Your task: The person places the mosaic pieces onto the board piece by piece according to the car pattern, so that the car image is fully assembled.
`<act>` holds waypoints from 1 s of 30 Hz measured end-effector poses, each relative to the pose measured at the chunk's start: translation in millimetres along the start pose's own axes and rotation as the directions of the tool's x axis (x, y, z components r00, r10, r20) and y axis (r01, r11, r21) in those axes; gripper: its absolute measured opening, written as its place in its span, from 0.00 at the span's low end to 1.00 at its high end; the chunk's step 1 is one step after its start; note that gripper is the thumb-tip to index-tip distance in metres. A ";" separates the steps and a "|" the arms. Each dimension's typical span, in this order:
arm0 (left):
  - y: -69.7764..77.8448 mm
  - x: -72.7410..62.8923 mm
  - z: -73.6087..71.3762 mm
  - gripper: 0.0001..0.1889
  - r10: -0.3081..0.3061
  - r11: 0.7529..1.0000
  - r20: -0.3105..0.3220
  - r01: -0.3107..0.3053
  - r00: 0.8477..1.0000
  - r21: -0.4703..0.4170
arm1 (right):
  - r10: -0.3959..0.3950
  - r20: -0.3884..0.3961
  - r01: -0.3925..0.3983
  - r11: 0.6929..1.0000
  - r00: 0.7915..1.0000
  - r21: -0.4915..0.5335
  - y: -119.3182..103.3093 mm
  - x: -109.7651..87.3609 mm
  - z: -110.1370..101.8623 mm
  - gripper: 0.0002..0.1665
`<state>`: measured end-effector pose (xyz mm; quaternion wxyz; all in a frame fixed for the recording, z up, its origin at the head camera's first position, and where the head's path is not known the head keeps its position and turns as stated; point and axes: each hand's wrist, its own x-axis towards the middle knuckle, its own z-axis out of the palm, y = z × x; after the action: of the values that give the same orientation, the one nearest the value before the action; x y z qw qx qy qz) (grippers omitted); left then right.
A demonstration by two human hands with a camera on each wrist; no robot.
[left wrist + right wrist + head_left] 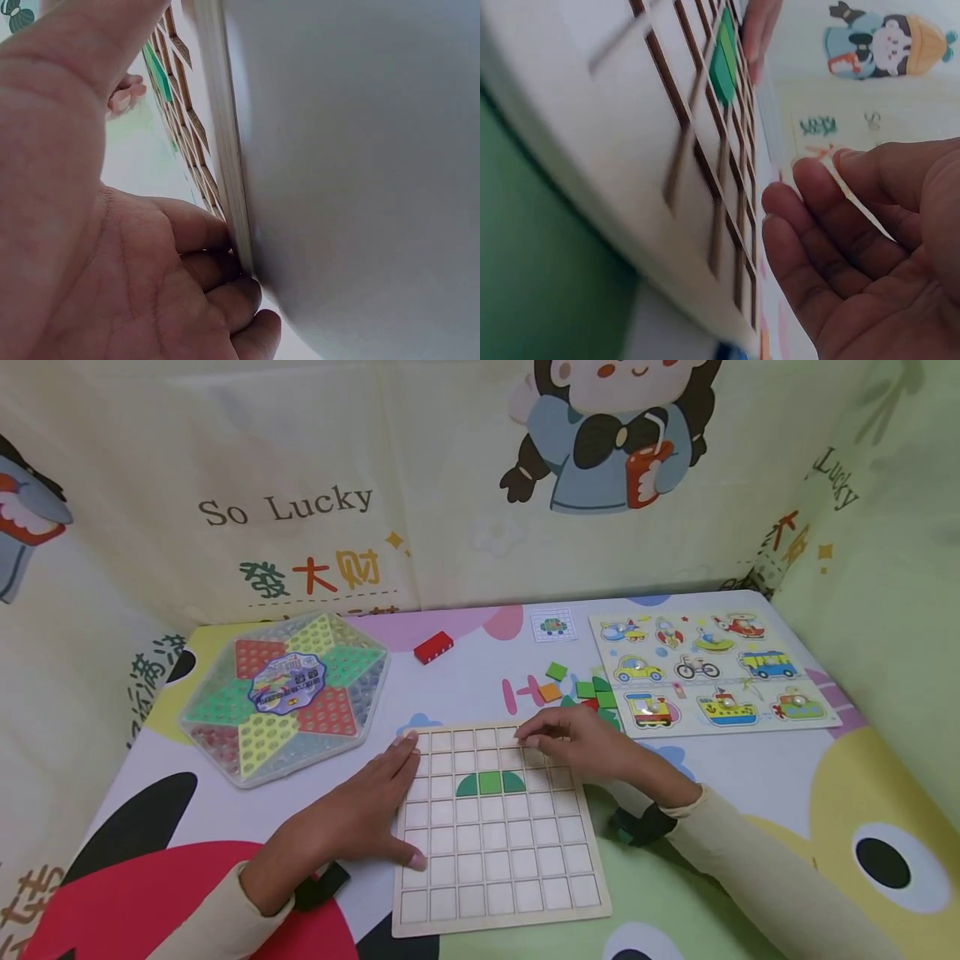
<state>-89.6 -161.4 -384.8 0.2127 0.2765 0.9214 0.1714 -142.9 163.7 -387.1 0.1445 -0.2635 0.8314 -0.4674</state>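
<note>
A square wooden grid board (501,927) lies on the table. One row of it holds a green square tile (490,782) between two dark green rounded tiles (513,782). My left hand (360,806) rests at the board's left edge, thumb over the rim and fingers extended along the side; in the left wrist view its fingertips touch the edge. Over the board's far right part is my right hand (585,743), with thumb and index fingertips close together in the right wrist view. I cannot tell whether something small is between them.
Loose green, orange and red tiles (585,690) lie beyond the right hand. A small picture card (553,625) and a vehicle puzzle board (712,672) are behind. To the left are a hexagonal game box (360,702) and a red block (433,647).
</note>
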 end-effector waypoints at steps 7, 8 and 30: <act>-0.1 -1.3 -0.5 0.67 -0.001 1.000 -0.002 0.001 1.000 -0.002 | 0.034 -0.155 -0.040 0.999 0.987 -0.030 8.1 4.9 -26.4 0.10; -0.2 -1.3 -0.4 0.67 0.000 1.000 -0.002 0.000 1.000 -0.003 | 0.042 -0.170 -0.045 0.999 0.985 -0.018 9.0 5.2 -30.2 0.11; -2.4 -1.3 2.6 0.68 -0.035 0.999 0.015 0.035 0.999 0.025 | 0.242 -0.157 -0.269 0.947 0.957 -0.177 34.2 13.4 -56.2 0.16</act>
<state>-88.3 -163.4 -387.7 0.2192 0.2642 0.9265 0.1542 -191.6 209.9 -387.0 0.1213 -0.1345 0.9083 -0.3770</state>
